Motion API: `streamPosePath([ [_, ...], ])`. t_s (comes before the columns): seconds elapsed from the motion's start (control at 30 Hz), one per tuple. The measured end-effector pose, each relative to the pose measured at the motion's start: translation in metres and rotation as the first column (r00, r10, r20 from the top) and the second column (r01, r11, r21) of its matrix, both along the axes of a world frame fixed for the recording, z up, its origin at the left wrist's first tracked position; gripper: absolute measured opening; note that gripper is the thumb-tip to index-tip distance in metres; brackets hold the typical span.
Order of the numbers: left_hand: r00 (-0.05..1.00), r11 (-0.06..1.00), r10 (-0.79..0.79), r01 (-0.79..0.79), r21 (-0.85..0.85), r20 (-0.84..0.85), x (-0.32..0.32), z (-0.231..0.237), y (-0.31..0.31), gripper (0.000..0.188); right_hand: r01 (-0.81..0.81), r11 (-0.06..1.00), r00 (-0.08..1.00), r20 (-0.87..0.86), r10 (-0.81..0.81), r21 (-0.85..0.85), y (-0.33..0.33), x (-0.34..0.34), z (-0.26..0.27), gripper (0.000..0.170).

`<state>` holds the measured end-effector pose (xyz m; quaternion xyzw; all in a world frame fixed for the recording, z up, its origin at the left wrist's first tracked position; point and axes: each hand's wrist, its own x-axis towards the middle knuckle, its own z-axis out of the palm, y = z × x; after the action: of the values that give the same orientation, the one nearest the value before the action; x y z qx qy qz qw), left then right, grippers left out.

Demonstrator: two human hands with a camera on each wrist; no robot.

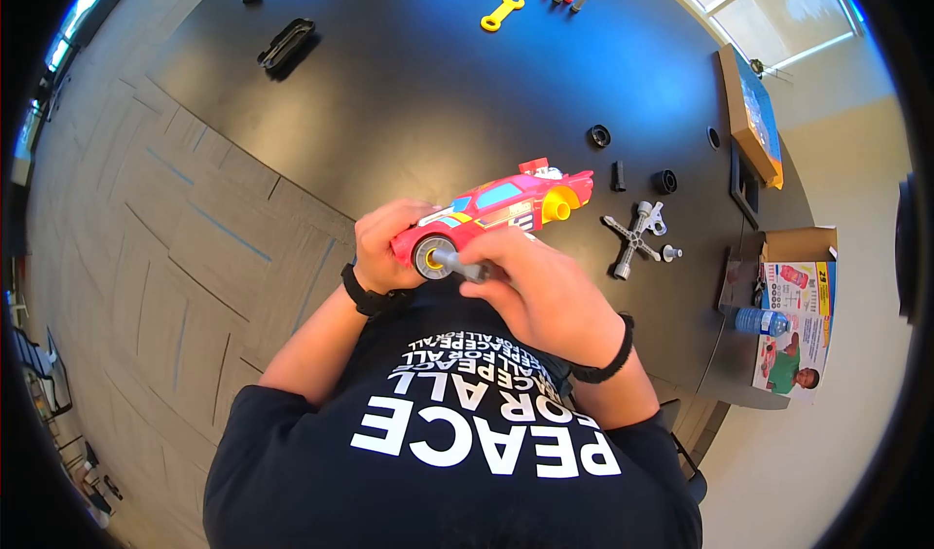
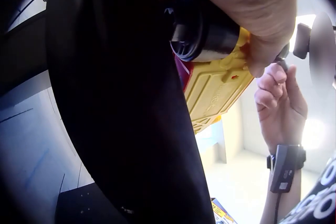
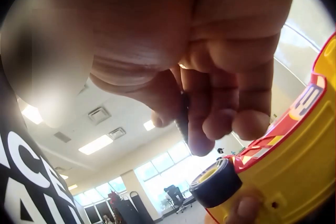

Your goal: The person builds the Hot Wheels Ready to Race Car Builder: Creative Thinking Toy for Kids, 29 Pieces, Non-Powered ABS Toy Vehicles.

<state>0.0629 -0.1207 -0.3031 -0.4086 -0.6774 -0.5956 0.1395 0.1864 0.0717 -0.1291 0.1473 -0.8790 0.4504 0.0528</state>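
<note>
The person's left hand [image 1: 387,245] grips the front end of a red plastic toy car with a yellow underside [image 1: 501,196], held up before the black T-shirt with white lettering [image 1: 486,437]. Its fingers are curled round the bodywork, partly hidden by the car; a fingertip shows against the yellow underside in the right wrist view.

The right hand [image 1: 545,291] pinches a slim grey tool [image 1: 449,260] between thumb and fingers, its tip at the yellow-centred black wheel [image 1: 429,257]. The hand covers much of the tool, so its full shape cannot be made out, nor whether the tip is seated in the hub. In the right wrist view the tool is only a dark sliver; in the left wrist view a broad dark shape hides much of the scene.

Farther back, a yellow plastic wrench [image 1: 503,13] lies on the dark counter [image 1: 409,91]. Beside the car's rear is a grey cross-shaped piece [image 1: 637,241], overlapped by smaller grey parts hard to tell apart.
</note>
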Motion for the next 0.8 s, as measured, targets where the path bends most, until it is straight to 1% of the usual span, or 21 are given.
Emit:
streamPosePath([
  [0.07,1.0,1.0,0.013,-0.012,0.018,-0.008,0.0,0.001,0.001,0.045,-0.053,0.982,0.995,-0.068,0.066,0.18,-0.006,-0.009,-0.004,0.034],
  [0.1,1.0,1.0,0.015,-0.015,0.019,-0.01,0.0,0.002,0.001,0.045,-0.055,0.982,0.995,-0.071,0.069,0.181,-0.008,-0.011,-0.003,0.034],
  [0.17,0.999,1.0,0.019,-0.019,0.015,-0.029,0.0,0.006,0.001,0.044,-0.06,0.946,0.992,-0.086,0.092,0.32,-0.012,-0.014,0.001,0.044],
  [0.2,0.999,1.0,0.024,-0.024,0.016,-0.029,0.0,0.007,0.002,0.044,-0.065,0.945,0.992,-0.086,0.097,0.321,-0.011,-0.014,0.001,0.044],
  [0.27,0.999,0.999,0.017,-0.016,0.031,-0.036,0.0,0.008,0.003,0.044,0.017,0.981,0.994,-0.111,0.005,0.195,-0.007,-0.013,0.002,0.056],
  [0.3,0.999,0.999,0.024,-0.023,0.033,-0.035,0.0,0.007,0.003,0.044,0.01,0.98,0.994,-0.11,0.012,0.197,-0.004,-0.014,0.002,0.056],
  [0.37,1.0,0.999,0.009,-0.009,0.032,-0.023,-0.001,0.003,0.003,0.046,-0.015,0.995,0.996,-0.082,0.023,0.1,0.001,-0.018,0.001,0.061],
  [0.4,1.0,0.998,0.014,-0.012,0.061,-0.023,0.0,0.002,0.004,0.047,-0.022,0.997,0.994,-0.108,0.03,0.076,0.001,-0.02,-0.002,0.064],
  [0.43,1.0,0.998,0.007,-0.006,0.061,-0.024,0.0,0.003,0.004,0.047,-0.016,0.997,0.994,-0.108,0.024,0.076,0.004,-0.022,-0.011,0.064],
  [0.5,0.999,0.999,0.026,-0.025,0.022,-0.027,0.001,0.007,0.003,0.047,-0.086,0.996,0.97,-0.23,0.082,-0.01,0.013,-0.021,-0.036,0.056],
  [0.53,0.999,1.0,0.021,-0.02,0.022,-0.027,0.001,0.007,0.004,0.047,-0.081,0.997,0.97,-0.229,0.077,-0.01,0.019,-0.02,-0.043,0.056],
  [0.57,1.0,1.0,0.014,-0.013,0.026,-0.014,0.001,0.007,0.004,0.048,-0.103,0.991,0.97,-0.228,0.081,-0.086,0.026,-0.018,-0.048,0.049],
  [0.6,1.0,1.0,0.009,-0.009,0.029,0.0,0.001,0.007,0.003,0.048,-0.126,0.978,0.97,-0.227,0.087,-0.164,0.029,-0.017,-0.051,0.046],
  [0.63,1.0,1.0,0.01,-0.01,0.027,0.001,0.001,0.008,0.002,0.048,-0.127,0.978,0.97,-0.226,0.088,-0.166,0.021,-0.018,-0.043,0.046],
  [0.7,1.0,1.0,0.018,-0.018,0.019,0.022,0.003,0.013,0.002,0.043,0.07,0.962,0.992,-0.088,-0.096,-0.263,0.0,-0.019,-0.023,0.056],
  [0.73,1.0,1.0,0.015,-0.015,0.016,0.02,0.003,0.014,0.003,0.043,0.073,0.961,0.991,-0.089,-0.099,-0.265,0.001,-0.018,-0.025,0.056],
  [0.8,1.0,0.999,0.021,-0.021,0.025,0.002,0.003,0.014,0.004,0.042,-0.038,0.976,0.986,-0.168,0.001,-0.215,0.007,-0.017,-0.034,0.053],
])
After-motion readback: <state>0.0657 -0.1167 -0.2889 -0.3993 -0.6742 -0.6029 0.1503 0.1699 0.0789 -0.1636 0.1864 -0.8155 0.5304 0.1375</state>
